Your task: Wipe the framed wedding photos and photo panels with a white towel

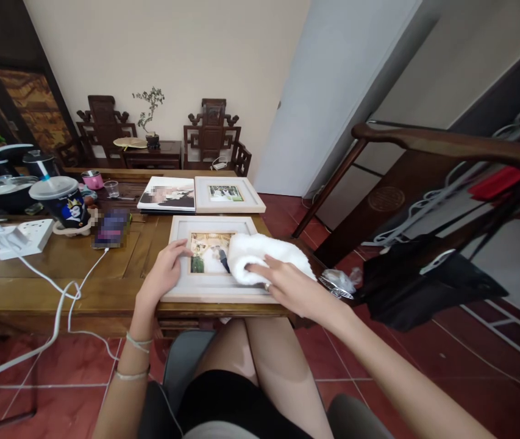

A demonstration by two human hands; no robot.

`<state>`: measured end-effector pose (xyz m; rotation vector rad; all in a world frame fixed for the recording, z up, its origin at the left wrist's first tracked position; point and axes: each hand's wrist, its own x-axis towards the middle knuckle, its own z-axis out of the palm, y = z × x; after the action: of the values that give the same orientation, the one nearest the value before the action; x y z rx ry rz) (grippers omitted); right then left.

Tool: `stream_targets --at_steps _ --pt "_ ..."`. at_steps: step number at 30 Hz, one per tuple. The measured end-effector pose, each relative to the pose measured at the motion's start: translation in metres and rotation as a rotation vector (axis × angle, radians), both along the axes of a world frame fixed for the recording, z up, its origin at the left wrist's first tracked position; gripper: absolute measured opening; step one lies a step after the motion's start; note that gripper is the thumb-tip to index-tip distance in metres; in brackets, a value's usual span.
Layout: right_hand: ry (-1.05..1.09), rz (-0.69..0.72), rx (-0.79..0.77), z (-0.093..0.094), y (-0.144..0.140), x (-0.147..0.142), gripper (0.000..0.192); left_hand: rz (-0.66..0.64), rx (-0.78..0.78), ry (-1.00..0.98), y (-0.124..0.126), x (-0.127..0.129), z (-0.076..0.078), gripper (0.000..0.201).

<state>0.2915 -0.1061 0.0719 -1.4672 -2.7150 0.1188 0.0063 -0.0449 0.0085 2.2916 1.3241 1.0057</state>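
Observation:
A picture frame (178,259) with a pale wood rim and a wide white mount lies flat at the table's front edge. A small photo (205,255) shows in its middle. Over the frame's left side rests my left hand (167,271), its fingers stretched out toward the photo and not wrapped round anything. My right hand (289,285) grips a folded, fluffy white cloth (269,251), which lies across the frame's right part. The cloth covers the photo's right edge and much of the frame's right side.
Behind lie a second frame (251,194) and a photo book (152,198). Leftward are a phone (111,230) on a cable, a lidded cup (68,204) and a power strip (35,236). A wooden chair (388,189) and a black bag (406,292) stand at right.

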Motion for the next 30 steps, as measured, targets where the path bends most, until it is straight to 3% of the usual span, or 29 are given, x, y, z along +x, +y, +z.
stream_targets --at_steps 6,10,13,19,22,25,30 --pt "0.015 -0.074 0.148 -0.015 0.082 -0.008 0.054 -0.006 0.027 -0.060 0.000 0.001 0.004 0.043" --pt "0.019 -0.056 0.174 -0.015 0.101 -0.013 0.052 0.022 0.055 -0.089 0.001 0.002 0.004 0.043" --pt "0.017 -0.023 0.135 -0.011 0.076 -0.008 0.053 0.051 0.048 -0.070 0.003 0.001 0.002 0.042" --pt "0.015 0.028 -0.092 0.010 -0.011 0.006 0.054 0.059 0.018 -0.026 0.005 0.001 -0.001 0.040" --pt "0.043 0.028 -0.118 0.010 -0.019 0.007 0.057 0.053 0.010 -0.014 0.004 0.001 -0.002 0.039" --pt "0.066 0.017 -0.023 -0.004 0.012 0.002 0.059 0.051 -0.010 0.002 0.005 0.001 -0.004 0.038" --pt "0.059 -0.006 0.235 -0.027 0.092 -0.008 0.055 0.045 -0.034 0.058 0.007 -0.001 -0.007 0.037"
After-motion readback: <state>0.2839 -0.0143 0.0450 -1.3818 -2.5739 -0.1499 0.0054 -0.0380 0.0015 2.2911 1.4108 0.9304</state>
